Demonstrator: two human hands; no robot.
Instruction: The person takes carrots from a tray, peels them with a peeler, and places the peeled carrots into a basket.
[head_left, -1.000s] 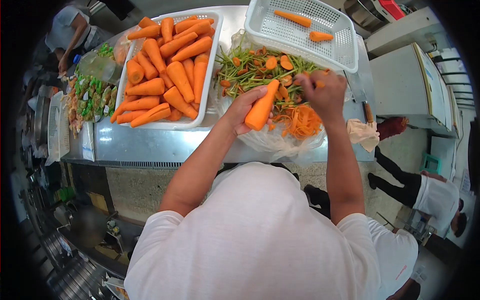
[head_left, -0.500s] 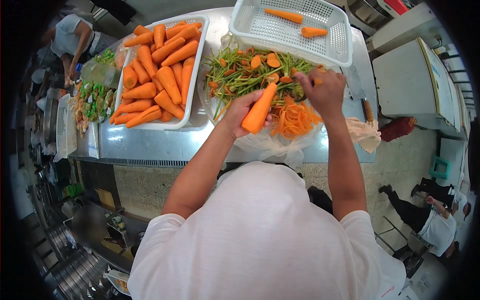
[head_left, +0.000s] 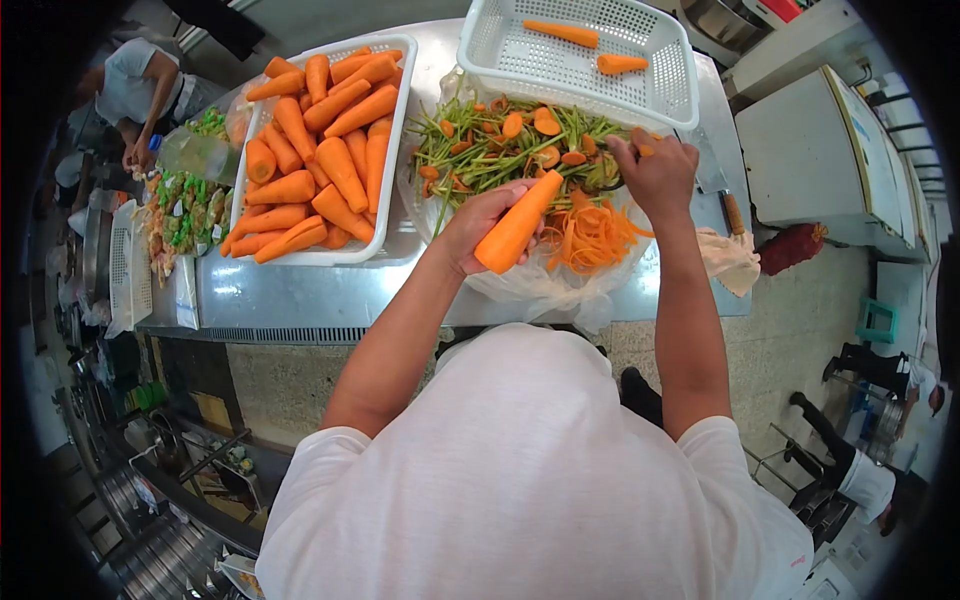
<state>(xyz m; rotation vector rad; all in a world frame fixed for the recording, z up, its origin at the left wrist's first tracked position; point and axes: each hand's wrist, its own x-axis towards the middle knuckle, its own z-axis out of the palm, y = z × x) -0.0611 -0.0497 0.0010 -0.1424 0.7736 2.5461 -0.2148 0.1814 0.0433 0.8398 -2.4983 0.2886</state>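
Observation:
My left hand point(head_left: 490, 225) is wrapped around a thick orange carrot point(head_left: 518, 222), its narrower end tilted up and away from me. To the right, my right hand point(head_left: 655, 172) is closed on what looks like a peeler point(head_left: 607, 186), mostly hidden by the fingers; it is apart from the carrot. Long carrot peelings point(head_left: 590, 238) lie in a curly heap below that hand, on a clear plastic bag point(head_left: 555, 285). Behind both hands spreads a pile of green stems point(head_left: 490, 140) mixed with cut carrot ends point(head_left: 512, 125).
A white basket point(head_left: 384, 215) full of carrots stands at left. Another white basket point(head_left: 682, 95) at the back holds two carrots. On the right lie a knife point(head_left: 733, 212) and a pale cloth point(head_left: 728, 260). Other people point(head_left: 145, 85) are at far left and lower right.
My left hand and the carrot have shifted slightly left and down. My right hand has moved slightly to the right, farther from the carrot. The view has turned a little.

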